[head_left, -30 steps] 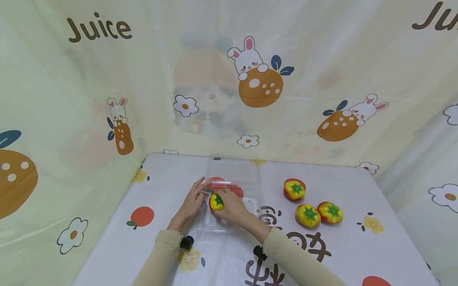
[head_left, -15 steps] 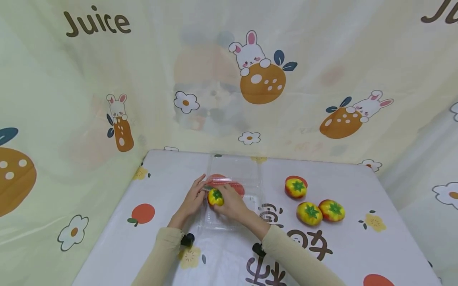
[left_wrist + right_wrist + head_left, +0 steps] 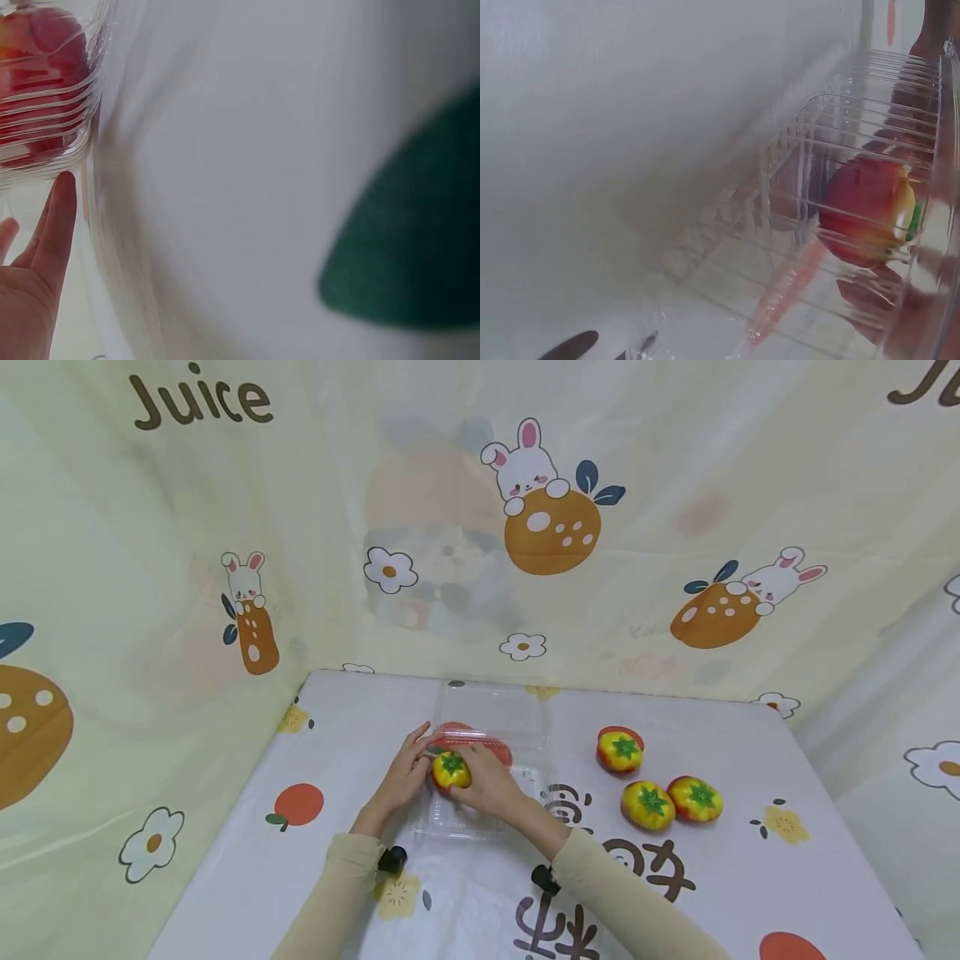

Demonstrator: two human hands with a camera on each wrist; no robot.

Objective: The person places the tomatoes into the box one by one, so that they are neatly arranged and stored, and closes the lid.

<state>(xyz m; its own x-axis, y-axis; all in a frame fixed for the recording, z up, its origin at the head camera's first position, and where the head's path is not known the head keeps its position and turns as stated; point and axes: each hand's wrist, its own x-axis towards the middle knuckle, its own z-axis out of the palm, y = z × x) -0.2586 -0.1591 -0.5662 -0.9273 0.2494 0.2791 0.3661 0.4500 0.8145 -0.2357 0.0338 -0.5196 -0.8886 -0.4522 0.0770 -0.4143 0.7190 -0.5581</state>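
A yellow-and-red persimmon-like fruit [image 3: 452, 770] with a green star-shaped leaf top is inside the left part of a clear plastic clamshell box [image 3: 468, 827]. My right hand [image 3: 486, 781] holds it, fingers at its far side and thumb at its near right. Through the box wall, the right wrist view shows the fruit [image 3: 866, 210] between thumb and fingers. My left hand [image 3: 401, 777] rests at the box's left side, fingers extended. In the left wrist view, a straight fingertip of the left hand [image 3: 37, 277] meets the ribbed box wall [image 3: 52, 101], with the red fruit [image 3: 41, 71] behind it.
To the right lie three similar fruits: one at the back [image 3: 620, 751] and two touching in front, left [image 3: 647, 805] and right [image 3: 694, 799]. The box's lid [image 3: 491, 706] lies folded back. A printed cloth [image 3: 337, 710] covers the table; a patterned curtain [image 3: 322, 527] stands behind.
The fruit in my right hand has shifted slightly left within the box and more of its top shows. My left hand stays at the box's side. The head view has tilted slightly.
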